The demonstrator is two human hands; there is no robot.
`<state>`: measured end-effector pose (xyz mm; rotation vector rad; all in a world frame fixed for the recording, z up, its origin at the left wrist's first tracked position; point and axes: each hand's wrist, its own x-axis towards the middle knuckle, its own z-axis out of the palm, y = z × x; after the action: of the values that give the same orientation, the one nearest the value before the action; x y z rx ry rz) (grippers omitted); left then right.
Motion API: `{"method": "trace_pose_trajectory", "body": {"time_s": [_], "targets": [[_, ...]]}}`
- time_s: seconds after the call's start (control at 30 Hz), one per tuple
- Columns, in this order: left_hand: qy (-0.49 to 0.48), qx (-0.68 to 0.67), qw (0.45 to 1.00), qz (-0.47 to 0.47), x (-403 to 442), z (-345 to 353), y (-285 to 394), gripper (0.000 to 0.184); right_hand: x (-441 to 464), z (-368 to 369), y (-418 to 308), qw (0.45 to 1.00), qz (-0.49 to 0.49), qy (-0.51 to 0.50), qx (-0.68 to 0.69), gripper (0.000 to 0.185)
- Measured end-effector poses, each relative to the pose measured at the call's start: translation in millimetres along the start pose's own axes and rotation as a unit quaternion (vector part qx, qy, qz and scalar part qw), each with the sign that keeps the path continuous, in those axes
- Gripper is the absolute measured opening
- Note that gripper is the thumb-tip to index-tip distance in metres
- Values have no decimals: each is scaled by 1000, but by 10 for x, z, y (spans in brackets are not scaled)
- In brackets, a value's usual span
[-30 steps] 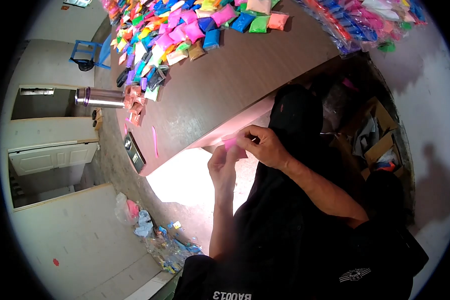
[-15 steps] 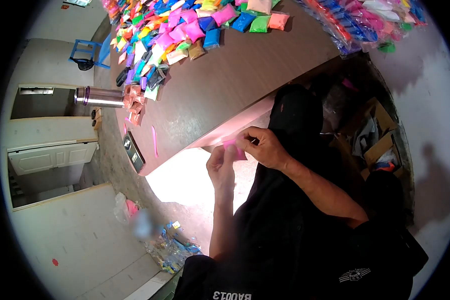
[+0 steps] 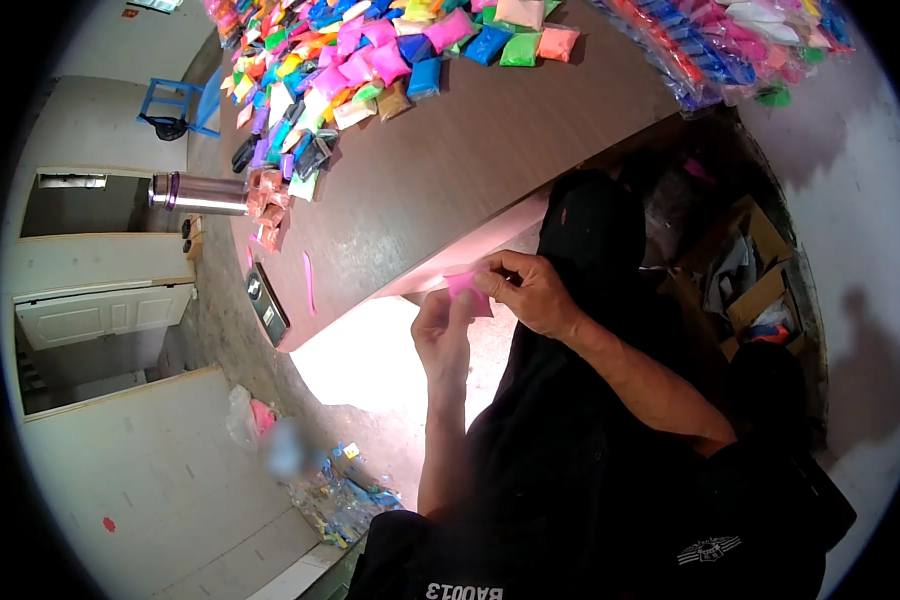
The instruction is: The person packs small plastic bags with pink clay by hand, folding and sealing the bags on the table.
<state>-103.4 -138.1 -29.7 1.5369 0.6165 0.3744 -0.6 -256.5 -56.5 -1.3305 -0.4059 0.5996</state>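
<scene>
Both my hands are in front of my body, just off the table's near edge, pinching one small pink packet (image 3: pixel 466 287). My left hand (image 3: pixel 442 332) grips its left and lower side, with the thumb pressed against it. At the upper right, my right hand (image 3: pixel 532 292) holds the packet between thumb and bent forefinger. The fingers cover parts of the packet, and its fine detail is too small to make out.
The brown table (image 3: pixel 450 175) bears a heap of colourful packets (image 3: pixel 370 50), a metal flask (image 3: pixel 205 194), a dark phone-like device (image 3: pixel 268 305) and a pink strip (image 3: pixel 309 283). Bundled bags (image 3: pixel 730 45) lie far right. A cardboard box (image 3: pixel 765 290) stands right; plastic litter (image 3: pixel 345 500) covers the floor.
More of the pink packet shows between my hands now, and its angle has shifted slightly. My fingers have moved a little; both hands still hold it.
</scene>
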Motion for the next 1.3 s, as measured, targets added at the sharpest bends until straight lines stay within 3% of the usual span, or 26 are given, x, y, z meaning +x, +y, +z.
{"method": "trace_pose_trajectory", "body": {"time_s": [0.13, 0.37, 0.43, 0.47, 0.53, 0.6, 0.77, 0.87, 0.97, 1.07, 1.3], "targets": [[50, 33, 997, 55, 158, -117, 174, 21, 1, 6, 1, 1000, 1, 15, -8, 24], [151, 249, 936, 196, 673, -247, 592, 18, 0, 16, -6, 999, 3, 7, -42, 22], [202, 448, 827, 273, 850, -218, 598, 15, -2, 26, 20, 1000, -1, 10, -15, 22], [204, 475, 820, 245, 917, -198, 589, 17, -2, 20, 32, 1000, -2, 11, -14, 22], [197, 500, 769, 348, 1025, -102, 582, 20, -4, 11, 35, 999, 5, 9, -32, 23], [151, 545, 773, 287, 1013, 18, 557, 35, -6, 22, 64, 1000, -3, 16, -23, 22], [105, 546, 786, 269, 882, 138, 532, 58, -4, 22, 129, 999, -26, 25, -15, 21], [99, 571, 759, 297, 843, 11, 493, 61, -11, 5, 16, 999, -10, 9, -35, 21], [84, 546, 764, 333, 815, -90, 431, 58, -5, -6, 10, 999, 25, 3, -36, 23], [34, 540, 772, 333, 737, -47, 279, 56, 1, 6, 37, 999, 9, 4, -37, 22], [42, 551, 772, 312, 753, -48, 326, 54, 17, 62, 32, 1000, -4, 4, -14, 22]]}}
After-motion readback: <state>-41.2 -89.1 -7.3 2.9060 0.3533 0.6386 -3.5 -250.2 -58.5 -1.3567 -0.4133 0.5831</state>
